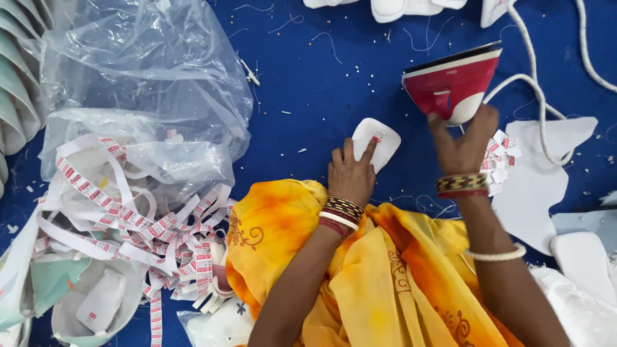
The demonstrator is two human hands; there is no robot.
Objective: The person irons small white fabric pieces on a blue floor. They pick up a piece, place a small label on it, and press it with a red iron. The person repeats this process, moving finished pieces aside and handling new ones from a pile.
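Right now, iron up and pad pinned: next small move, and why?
Probably lower the iron onto the label. The left hand pins the white pad flat on the blue cloth, a fingertip beside the small label, while the right hand holds the iron tilted up and just off to the side.

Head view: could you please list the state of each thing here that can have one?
Iron: lifted, tilted, gripped by right hand.
White pad: flat on blue cloth, pinned by left hand.
Label: lying on pad.
Plastic bag: crumpled, open.
Label tape: unrolled, tangled.
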